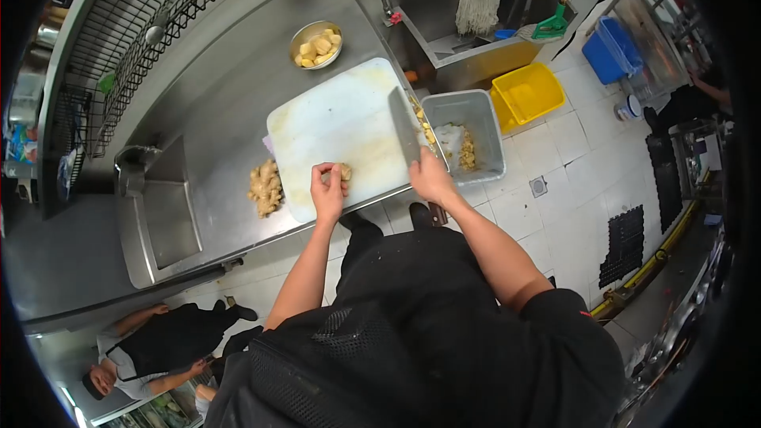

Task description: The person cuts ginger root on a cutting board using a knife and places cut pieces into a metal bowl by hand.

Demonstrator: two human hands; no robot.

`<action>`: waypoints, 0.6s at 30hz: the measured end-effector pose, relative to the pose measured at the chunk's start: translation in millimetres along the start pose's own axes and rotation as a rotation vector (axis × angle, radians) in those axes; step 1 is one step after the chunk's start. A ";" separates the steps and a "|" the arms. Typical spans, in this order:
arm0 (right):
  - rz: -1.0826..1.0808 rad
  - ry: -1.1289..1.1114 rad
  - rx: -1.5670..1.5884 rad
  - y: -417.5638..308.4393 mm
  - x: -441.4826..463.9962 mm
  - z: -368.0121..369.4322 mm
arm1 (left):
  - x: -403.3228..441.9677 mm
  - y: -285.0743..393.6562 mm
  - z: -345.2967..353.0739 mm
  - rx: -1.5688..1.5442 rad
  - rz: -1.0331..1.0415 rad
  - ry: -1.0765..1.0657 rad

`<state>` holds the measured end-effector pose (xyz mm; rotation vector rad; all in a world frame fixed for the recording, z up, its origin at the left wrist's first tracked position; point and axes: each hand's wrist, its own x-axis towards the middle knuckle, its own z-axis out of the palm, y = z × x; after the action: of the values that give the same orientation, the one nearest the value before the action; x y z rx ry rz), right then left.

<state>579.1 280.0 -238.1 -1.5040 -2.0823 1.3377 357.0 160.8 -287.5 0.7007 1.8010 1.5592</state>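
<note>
On the white cutting board (pixel 341 119), my left hand (pixel 327 192) is closed with its fingertips on a small piece of ginger (pixel 346 172) near the board's front edge. My right hand (pixel 433 181) grips a cleaver (pixel 405 128), whose wide blade lies over the right side of the board, apart from that piece. Left of the board, a knobbly unpeeled ginger root (pixel 265 188) rests on the steel counter. A metal bowl (pixel 295 41) behind the board holds several peeled yellow pieces. Ginger scraps (pixel 426 125) lie along the board's right edge.
Below the counter's right end stands a grey bin (pixel 497 135) with scraps inside, beside a yellow bucket (pixel 529 93). A deep sink (pixel 444 54) with mops is behind them; a small sink (pixel 168 214) is at left. Another person (pixel 170 341) stands lower left.
</note>
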 end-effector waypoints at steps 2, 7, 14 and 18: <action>0.052 0.094 0.010 14.0 -3.6 -18.3 | -3.3 0.0 0.7 -0.008 -0.002 0.006; 0.012 0.180 0.001 16.8 -5.5 -44.5 | -6.0 7.7 2.7 -0.002 -0.041 0.027; -0.222 0.038 -0.152 -26.1 -11.3 -12.5 | -2.7 7.8 2.3 -0.025 -0.096 0.003; -0.307 0.058 -0.264 -57.5 5.6 4.1 | -5.4 15.9 2.2 -0.008 -0.056 -0.014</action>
<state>538.1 279.8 -197.2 -1.2264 -2.4057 0.9286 362.0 160.6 -271.3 0.6501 1.7888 1.5200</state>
